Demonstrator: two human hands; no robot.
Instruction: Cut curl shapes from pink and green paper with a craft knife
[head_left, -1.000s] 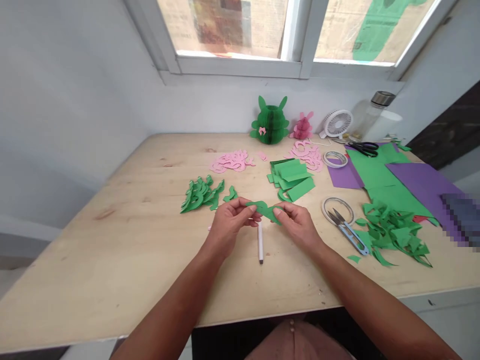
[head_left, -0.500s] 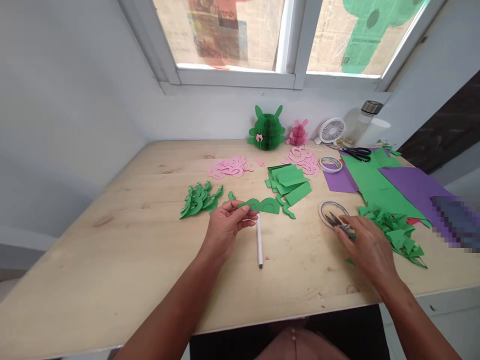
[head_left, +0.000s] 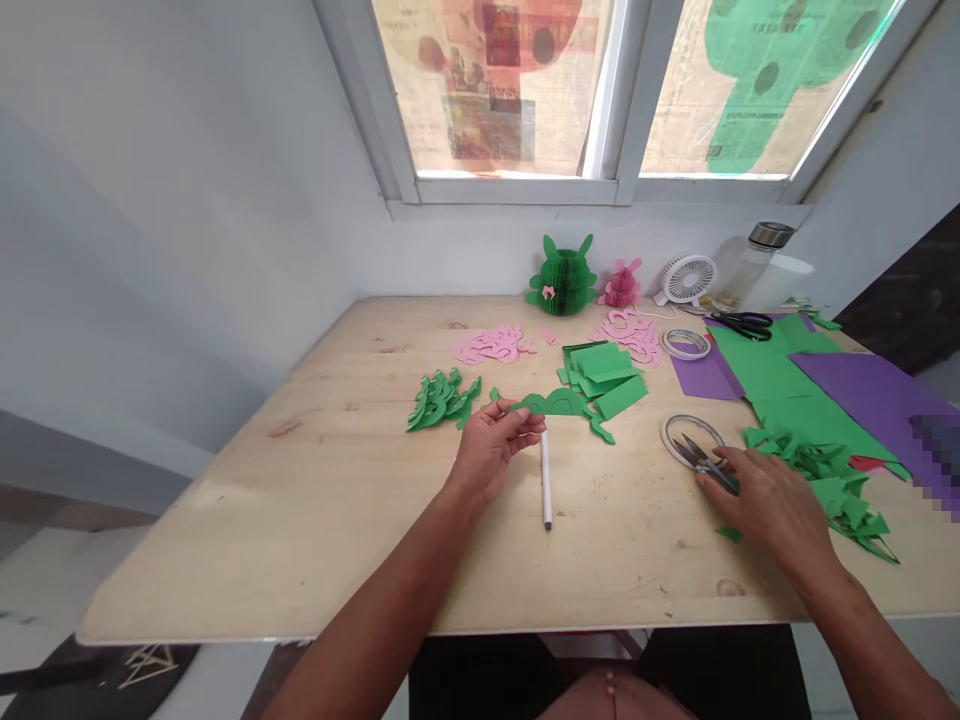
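- Holds a green paper strip (head_left: 564,403) over the middle of the table (head_left: 330,500), on the near side of a stack of folded green papers (head_left: 600,375).
- Runs the long way from left to right, with a flat edge toward the body and round bumps toward the window (head_left: 517,192).
- Pinches the left end of the strip between the thumb and fingers of the left hand (head_left: 495,445), leaving the right end free.
- Grips small scissors (head_left: 705,467) in the right hand (head_left: 780,505), with the thumb on one side of the handles and fingers on the other.
- Points the scissor blades up and to the left, a little apart at the tips, across a ring of tape (head_left: 666,445).
- Just below the strip, a white pen (head_left: 546,480), dark end toward the body.
- Beside the right hand, a heap of green scraps (head_left: 855,495).
- To the left of the strip, a pile of cut green shapes (head_left: 442,402).
- At the back right, near a little white fan (head_left: 688,278), a clear bottle (head_left: 750,272) with a shiny lid on top. Cannot tell about anything inside.
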